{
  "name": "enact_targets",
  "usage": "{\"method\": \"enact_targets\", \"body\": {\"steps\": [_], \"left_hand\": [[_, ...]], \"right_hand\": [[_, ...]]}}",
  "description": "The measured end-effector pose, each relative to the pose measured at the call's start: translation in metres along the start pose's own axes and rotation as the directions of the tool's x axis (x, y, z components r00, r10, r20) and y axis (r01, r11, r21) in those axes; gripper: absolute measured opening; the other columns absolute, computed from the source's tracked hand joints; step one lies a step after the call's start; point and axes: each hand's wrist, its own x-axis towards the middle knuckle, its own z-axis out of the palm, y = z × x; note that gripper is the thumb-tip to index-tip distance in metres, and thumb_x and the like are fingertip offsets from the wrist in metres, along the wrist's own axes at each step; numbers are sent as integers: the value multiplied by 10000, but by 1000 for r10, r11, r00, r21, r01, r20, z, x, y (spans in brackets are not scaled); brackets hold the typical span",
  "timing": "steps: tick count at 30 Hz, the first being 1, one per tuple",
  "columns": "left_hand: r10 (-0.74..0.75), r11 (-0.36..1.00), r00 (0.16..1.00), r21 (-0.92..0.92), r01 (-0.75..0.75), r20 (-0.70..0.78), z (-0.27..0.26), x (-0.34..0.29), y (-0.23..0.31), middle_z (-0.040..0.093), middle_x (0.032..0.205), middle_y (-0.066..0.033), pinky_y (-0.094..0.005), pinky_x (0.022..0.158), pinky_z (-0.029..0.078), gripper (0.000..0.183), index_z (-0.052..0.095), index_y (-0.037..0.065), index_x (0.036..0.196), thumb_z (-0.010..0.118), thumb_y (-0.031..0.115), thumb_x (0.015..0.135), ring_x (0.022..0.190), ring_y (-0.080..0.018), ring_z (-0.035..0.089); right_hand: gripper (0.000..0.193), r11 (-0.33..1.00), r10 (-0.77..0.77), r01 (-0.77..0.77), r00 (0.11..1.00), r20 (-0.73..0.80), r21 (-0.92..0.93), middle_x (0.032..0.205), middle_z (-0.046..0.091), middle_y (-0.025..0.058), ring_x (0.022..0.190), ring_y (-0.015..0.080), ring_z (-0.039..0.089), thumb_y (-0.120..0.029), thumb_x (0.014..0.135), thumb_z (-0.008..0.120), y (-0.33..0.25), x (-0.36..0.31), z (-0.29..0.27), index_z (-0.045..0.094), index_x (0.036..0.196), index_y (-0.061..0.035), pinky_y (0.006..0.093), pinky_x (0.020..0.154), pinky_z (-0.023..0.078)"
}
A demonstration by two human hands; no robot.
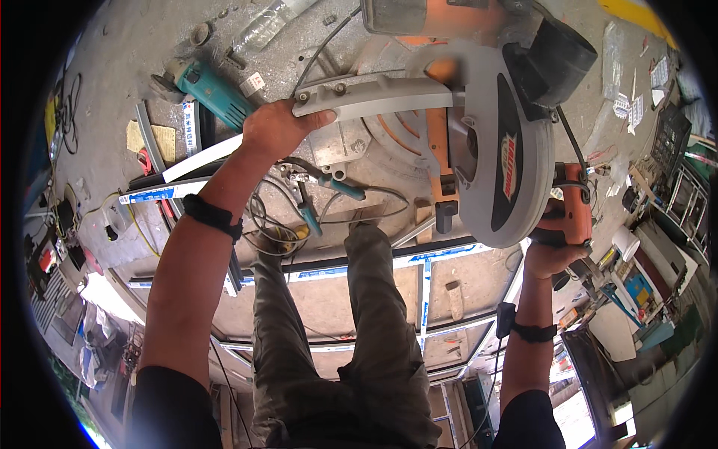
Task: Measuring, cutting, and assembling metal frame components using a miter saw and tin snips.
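My right hand (pixel 553 251) is closed around the orange handle (pixel 576 213) of a large miter saw. Its grey blade guard (pixel 493 157) stands to the left of that handle, above the round saw base. My left hand (pixel 283 129) is closed over the left end of the saw's grey fence (pixel 374 97), its thumb pointing right. Under this hand runs a long white profile (pixel 202 159), sloping down to the left and pressed against the fence; the fingers' far side is hidden. Whether the blade touches the profile cannot be seen.
A teal angle grinder (pixel 213 93) lies on the floor beyond my left hand. Teal-handled pliers (pixel 308 213) and looped cables lie before my feet. A frame of blue-taped bars (pixel 314 273) spans the floor under my legs. Tools and scraps crowd the right side.
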Motion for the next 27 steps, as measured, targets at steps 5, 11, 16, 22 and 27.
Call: {"method": "enact_targets", "body": {"steps": [5, 11, 16, 22, 27], "left_hand": [[20, 994, 998, 109, -26, 53, -31, -16, -8, 685, 926, -230, -449, 861, 506, 870, 686, 0, 1043, 473, 805, 794, 973, -364, 663], [180, 775, 966, -631, -24, 185, -83, -138, -89, 606, 708, -81, -328, 624, 478, 780, 657, -27, 877, 490, 734, 856, 631, -172, 562], [226, 585, 968, -810, -44, 110, -100, -232, -154, 567, 636, -64, -277, 506, 403, 879, 647, -25, 859, 480, 834, 776, 558, -130, 529], [182, 428, 982, -903, -28, 56, -85, -283, -198, 553, 636, -44, -277, 538, 394, 827, 645, -20, 841, 495, 792, 808, 579, -122, 519], [81, 363, 997, -932, -13, 18, -70, -304, -225, 544, 652, -27, -268, 529, 380, 779, 647, -27, 921, 532, 738, 832, 576, -111, 501]], "right_hand": [[864, 993, 110, -109, 994, 22, -55, 948, 627, 121, 810, 229, 608, -758, 878, 321, -99, 47, 33, 540, 1202, 13, 343, 721, 502], [589, 945, 300, -287, 952, 60, -159, 754, 630, 78, 647, 165, 584, -548, 986, 410, -219, 126, 108, 628, 1050, -5, 283, 620, 473], [478, 883, 386, -337, 918, 94, -328, 689, 596, 52, 560, 138, 544, -521, 975, 471, -253, 169, 139, 626, 939, -71, 265, 538, 439], [516, 809, 311, -195, 943, 122, -554, 677, 592, 38, 553, 121, 536, -570, 959, 470, -256, 208, 144, 637, 926, -82, 252, 522, 422], [545, 639, -2, 103, 991, 132, -762, 799, 651, 113, 728, 215, 636, -537, 955, 461, -241, 240, 135, 665, 989, -32, 302, 665, 474]]}}
